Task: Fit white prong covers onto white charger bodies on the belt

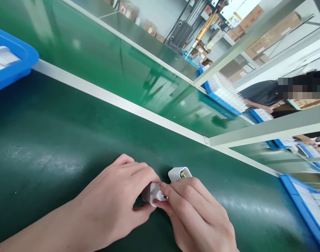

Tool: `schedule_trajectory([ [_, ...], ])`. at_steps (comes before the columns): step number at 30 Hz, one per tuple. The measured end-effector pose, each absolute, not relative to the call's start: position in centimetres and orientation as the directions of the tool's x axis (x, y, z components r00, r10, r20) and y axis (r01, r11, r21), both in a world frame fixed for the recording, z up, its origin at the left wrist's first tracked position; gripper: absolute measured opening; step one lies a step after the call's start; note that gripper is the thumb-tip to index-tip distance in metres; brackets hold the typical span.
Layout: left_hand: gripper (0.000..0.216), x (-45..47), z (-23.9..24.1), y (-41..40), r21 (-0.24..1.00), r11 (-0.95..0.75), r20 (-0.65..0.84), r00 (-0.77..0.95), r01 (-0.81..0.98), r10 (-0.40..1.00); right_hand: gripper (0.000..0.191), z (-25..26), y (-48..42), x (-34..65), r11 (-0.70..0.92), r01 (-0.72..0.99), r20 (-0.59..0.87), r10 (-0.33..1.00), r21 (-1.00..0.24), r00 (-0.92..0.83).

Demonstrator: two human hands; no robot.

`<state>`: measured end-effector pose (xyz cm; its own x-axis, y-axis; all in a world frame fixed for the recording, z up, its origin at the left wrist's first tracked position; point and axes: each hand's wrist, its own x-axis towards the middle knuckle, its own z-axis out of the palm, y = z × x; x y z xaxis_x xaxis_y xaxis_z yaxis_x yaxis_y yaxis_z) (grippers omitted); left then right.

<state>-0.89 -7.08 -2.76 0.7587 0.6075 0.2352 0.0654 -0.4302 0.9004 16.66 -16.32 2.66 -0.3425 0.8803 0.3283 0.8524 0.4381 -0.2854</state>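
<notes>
My left hand [123, 194] is closed around a small white charger housing [146, 195], low in the middle of the view. Pinched between the thumb and fingers of my right hand [199, 213] is a white plug end piece [157, 193] with a metal pin showing. The end piece meets the open end of the housing; how deep it sits I cannot tell. Just beyond my right fingers a second white charger housing [175, 174] lies on the green work surface, its open end showing a yellow part and other parts inside.
A blue tray [31, 57] with white pieces stands at the left edge, another blue tray [293, 196] at the right. A pale metal rail [118, 101] crosses the green bench [70, 140]. Past it are a machine [186, 31], more blue trays and a person [262, 92].
</notes>
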Motion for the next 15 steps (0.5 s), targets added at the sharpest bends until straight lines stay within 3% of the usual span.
schedule_trajectory([
  [4,0.011,-1.1,-2.5,-6.9,0.918,-0.379,0.141,0.796,0.118,0.588,0.030,2.2,-16.0,16.6,0.449,0.842,0.331,0.876,-0.299,-0.350],
  [7,0.014,-1.5,-1.8,-6.5,0.939,-0.283,-0.001,0.826,0.195,0.564,0.021,2.8,-15.9,17.1,0.422,0.856,0.325,0.889,-0.301,-0.324],
  [8,0.021,-1.7,-1.4,-6.3,0.951,-0.216,-0.063,0.822,0.222,0.567,0.019,3.3,-16.0,17.4,0.396,0.863,0.326,0.898,-0.313,-0.294],
  [12,0.059,-2.2,-0.2,-5.9,0.973,0.140,-0.232,0.816,0.185,0.529,0.061,5.3,-17.7,17.8,0.318,0.851,0.272,0.938,-0.418,-0.216],
  [15,0.069,-2.3,0.4,-6.6,0.948,0.313,-0.205,0.866,0.060,0.456,0.049,5.4,-19.5,16.1,0.340,0.815,0.224,0.939,-0.470,-0.262],
])
